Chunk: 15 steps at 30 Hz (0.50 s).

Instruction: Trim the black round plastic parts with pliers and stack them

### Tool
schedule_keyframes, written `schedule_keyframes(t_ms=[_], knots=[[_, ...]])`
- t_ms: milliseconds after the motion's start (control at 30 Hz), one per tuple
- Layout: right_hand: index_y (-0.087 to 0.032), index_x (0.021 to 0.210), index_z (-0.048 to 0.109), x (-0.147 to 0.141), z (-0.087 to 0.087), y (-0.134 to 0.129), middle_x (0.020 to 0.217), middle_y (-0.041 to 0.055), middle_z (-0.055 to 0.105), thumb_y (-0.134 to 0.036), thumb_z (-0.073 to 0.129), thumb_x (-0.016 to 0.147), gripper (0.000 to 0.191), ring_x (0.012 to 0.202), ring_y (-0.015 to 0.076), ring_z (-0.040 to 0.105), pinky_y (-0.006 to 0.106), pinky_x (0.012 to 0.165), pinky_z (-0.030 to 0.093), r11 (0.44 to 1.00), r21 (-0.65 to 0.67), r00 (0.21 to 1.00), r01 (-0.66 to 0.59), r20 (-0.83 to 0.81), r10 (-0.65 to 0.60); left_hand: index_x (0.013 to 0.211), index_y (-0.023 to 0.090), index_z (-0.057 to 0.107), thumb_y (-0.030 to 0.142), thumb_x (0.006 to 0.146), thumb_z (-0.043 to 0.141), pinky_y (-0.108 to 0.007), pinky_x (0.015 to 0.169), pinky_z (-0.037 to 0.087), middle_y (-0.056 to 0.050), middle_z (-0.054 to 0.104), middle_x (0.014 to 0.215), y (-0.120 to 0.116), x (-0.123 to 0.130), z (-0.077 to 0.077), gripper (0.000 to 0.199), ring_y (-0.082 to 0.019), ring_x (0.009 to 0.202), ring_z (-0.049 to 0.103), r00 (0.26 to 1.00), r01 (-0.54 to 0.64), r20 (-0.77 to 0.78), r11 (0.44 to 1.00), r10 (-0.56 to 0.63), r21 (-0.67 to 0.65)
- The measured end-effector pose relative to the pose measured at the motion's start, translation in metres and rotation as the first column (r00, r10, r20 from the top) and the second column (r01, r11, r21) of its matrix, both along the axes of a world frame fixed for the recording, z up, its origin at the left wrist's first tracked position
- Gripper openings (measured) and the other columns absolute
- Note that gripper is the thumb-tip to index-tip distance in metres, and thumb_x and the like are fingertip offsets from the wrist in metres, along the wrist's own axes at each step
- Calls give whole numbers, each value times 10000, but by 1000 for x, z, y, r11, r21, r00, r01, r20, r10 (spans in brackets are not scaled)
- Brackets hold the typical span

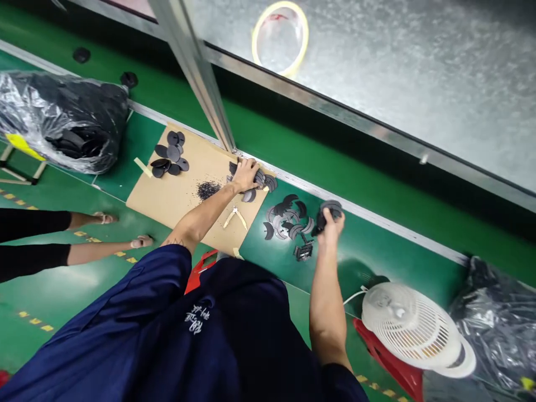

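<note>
My left hand [246, 175] is at the far right corner of a brown paper sheet [167, 192], fingers curled down over a pile of dark curved pieces [270, 183]. My right hand [331, 228] is closed around a stack of black rounded pieces [332, 207], held over the green table. Between the hands lie scattered black crescent pieces [288, 216] and a small cluster of black frame-like parts [304, 251]. Yellow-handled nippers [235, 218] rest on the paper near my left forearm. Beyond them are a heap of black bits [208, 190] and several black discs [173, 152].
A white fan [412, 324] stands at right beside a black plastic bag [498, 318]. Another bag [62, 117] of black pieces sits at left. A metal post [196, 72] rises behind the paper. A tape roll [255, 42] lies on the upper shelf. Another person's legs [100, 251] show at left.
</note>
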State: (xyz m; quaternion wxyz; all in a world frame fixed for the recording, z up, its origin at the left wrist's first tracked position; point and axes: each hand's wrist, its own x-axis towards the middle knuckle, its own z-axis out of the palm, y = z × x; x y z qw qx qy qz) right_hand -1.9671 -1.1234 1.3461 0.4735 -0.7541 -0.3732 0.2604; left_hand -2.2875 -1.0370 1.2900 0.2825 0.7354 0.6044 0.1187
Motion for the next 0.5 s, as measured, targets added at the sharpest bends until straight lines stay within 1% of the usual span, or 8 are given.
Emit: schedule_keyframes(t_ms=[67,133,233,267,333,367,433,500], knots=[[-191,1112,543,-59,-19,31,985,32,661,-457,767,733,514,902,183,673,377,840,596,988,-31,989,-149,-7,149,1431,139,491,350,712,849,-551,1187,282,-204,370,1564,0,-7,3,830,-446,1434,320,1000,-2,27,1000,2,13],[-175,1140,534,-116,-36,59,1003,45,673,-389,763,740,508,921,181,678,369,879,586,953,-63,955,-296,-5,296,1437,151,490,416,773,807,-527,1191,291,-186,335,1605,-7,-20,7,782,-415,1451,312,995,-56,89,997,51,58],[-164,1164,509,-182,-53,85,1038,65,678,-299,745,752,494,964,186,672,369,941,559,877,-127,880,-464,43,472,1415,155,499,470,928,627,-480,1203,303,-173,387,1581,-47,-58,7,594,-339,1435,364,950,-252,225,956,215,151],[-164,1165,501,-196,-56,88,1052,75,674,-284,734,760,482,984,198,668,386,961,549,852,-158,855,-500,70,514,1404,159,502,466,961,576,-462,1211,302,-166,422,1558,-70,-74,5,544,-314,1430,383,923,-334,252,931,291,149],[-163,1168,488,-215,-60,88,1108,110,655,-269,705,780,457,1062,243,648,450,1014,515,809,-227,806,-543,131,578,1378,175,513,429,990,527,-426,1229,294,-144,485,1516,-132,-107,-2,464,-270,1431,405,835,-520,231,853,498,42],[-159,1177,481,-221,-61,87,1162,140,635,-262,688,791,450,1131,274,622,492,1054,482,790,-257,782,-556,160,602,1365,180,520,396,995,518,-414,1233,293,-135,506,1502,-169,-121,-5,429,-255,1435,411,771,-614,176,788,612,-47],[-146,1206,467,-227,-64,83,1303,207,558,-246,659,809,452,1293,333,520,569,1137,379,759,-299,736,-578,210,643,1339,176,537,329,998,502,-409,1232,305,-133,545,1470,-250,-143,-9,376,-243,1426,437,624,-764,13,613,781,-200],[-144,1243,456,-231,-69,80,1408,241,468,-253,653,827,473,1385,370,412,623,1169,296,734,-324,671,-597,299,678,1288,167,571,273,993,493,-430,1205,349,-143,603,1395,-333,-150,-7,323,-253,1364,505,494,-851,-146,442,857,-284]])
